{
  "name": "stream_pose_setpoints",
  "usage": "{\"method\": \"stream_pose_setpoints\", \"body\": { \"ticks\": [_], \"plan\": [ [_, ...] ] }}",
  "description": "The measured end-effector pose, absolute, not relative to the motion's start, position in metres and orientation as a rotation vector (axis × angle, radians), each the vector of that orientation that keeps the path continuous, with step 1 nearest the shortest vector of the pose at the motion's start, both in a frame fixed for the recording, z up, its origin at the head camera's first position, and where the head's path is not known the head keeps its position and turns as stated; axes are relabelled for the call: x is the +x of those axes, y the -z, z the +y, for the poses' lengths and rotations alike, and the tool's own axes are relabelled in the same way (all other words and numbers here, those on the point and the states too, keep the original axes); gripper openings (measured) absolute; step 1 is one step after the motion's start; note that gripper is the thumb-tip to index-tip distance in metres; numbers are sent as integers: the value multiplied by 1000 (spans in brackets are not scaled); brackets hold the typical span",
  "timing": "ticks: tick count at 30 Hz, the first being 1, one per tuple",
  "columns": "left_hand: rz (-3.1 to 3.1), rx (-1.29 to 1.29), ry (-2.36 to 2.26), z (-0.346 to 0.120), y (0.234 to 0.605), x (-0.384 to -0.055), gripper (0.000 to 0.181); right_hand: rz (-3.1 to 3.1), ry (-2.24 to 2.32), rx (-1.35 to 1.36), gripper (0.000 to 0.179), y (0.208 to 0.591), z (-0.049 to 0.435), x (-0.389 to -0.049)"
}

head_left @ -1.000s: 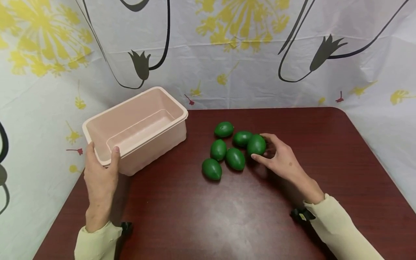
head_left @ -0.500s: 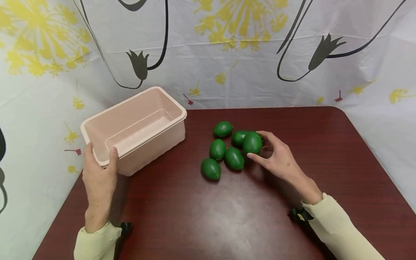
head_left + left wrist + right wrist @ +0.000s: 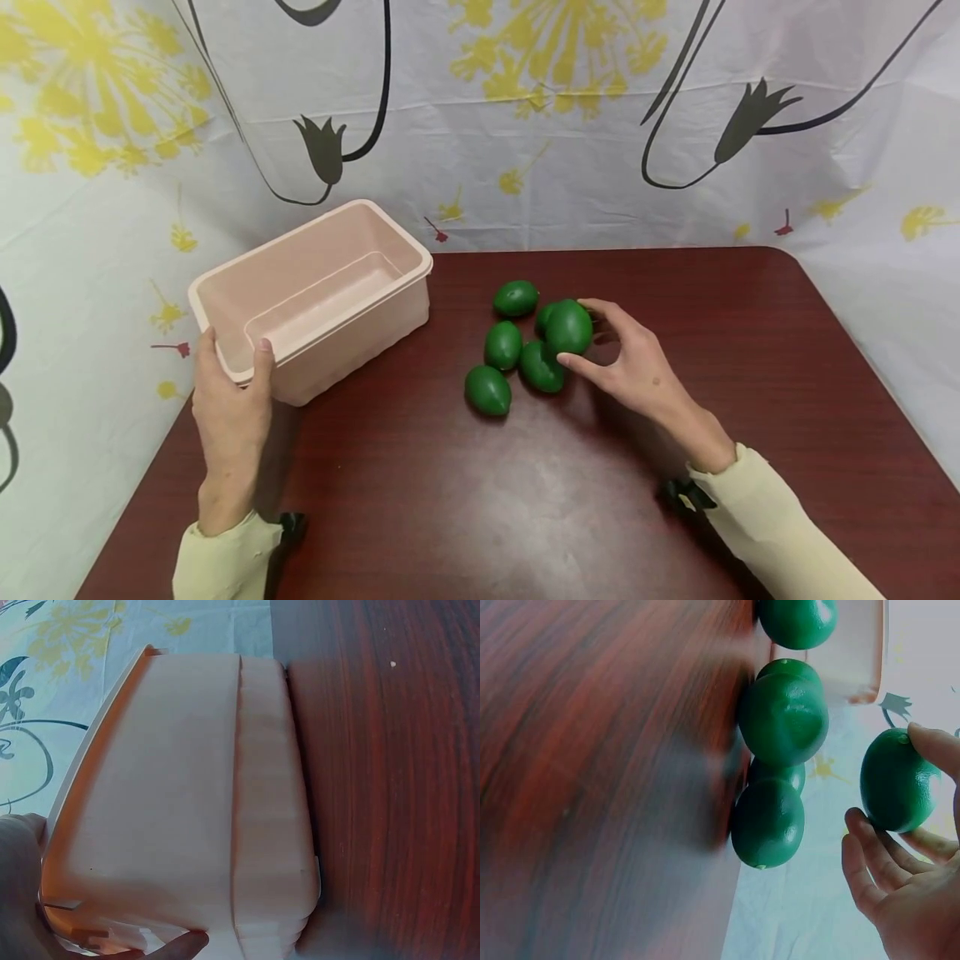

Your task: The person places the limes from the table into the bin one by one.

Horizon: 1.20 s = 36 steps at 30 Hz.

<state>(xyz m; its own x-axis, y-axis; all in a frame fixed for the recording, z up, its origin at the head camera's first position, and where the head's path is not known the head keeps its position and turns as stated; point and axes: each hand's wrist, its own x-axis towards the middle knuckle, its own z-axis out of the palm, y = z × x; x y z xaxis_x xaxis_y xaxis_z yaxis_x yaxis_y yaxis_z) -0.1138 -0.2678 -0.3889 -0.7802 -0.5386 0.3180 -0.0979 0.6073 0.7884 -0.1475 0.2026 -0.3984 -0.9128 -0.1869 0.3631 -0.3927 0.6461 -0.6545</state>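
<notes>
My right hand [image 3: 637, 367] pinches a glossy green lime [image 3: 568, 327] between thumb and fingertips. In the right wrist view this lime [image 3: 896, 780] hangs apart from the others, clear of the tabletop. Several more limes lie clustered to its left: one at the back [image 3: 516, 298], one at the front [image 3: 488, 390], others between, and one partly hidden behind the held lime. At the left, my left hand [image 3: 232, 417] grips the near corner of a pale pink plastic box [image 3: 360, 333], thumb on the rim. Nothing lies on the visible part of the box's floor.
The dark red-brown wooden table [image 3: 450, 508] has a rounded far right corner. Behind it and at the sides hangs a white cloth [image 3: 585, 183] printed with yellow flowers and grey tulips. A black strap [image 3: 686, 494] shows at the right cuff.
My right hand has lifted the lime and carried it a little left, so it now overlaps the neighbouring limes in the head view. The left hand and box stay put.
</notes>
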Motion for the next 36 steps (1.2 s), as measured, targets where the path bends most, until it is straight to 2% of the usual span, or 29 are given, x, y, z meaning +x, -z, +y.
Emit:
{"method": "stream_pose_setpoints", "body": {
  "ticks": [36],
  "plan": [
    [-2322, 545, 1058, -268, 389, -112, 77, -2578, -1289, 551, 73, 396, 152, -157]
  ]
}}
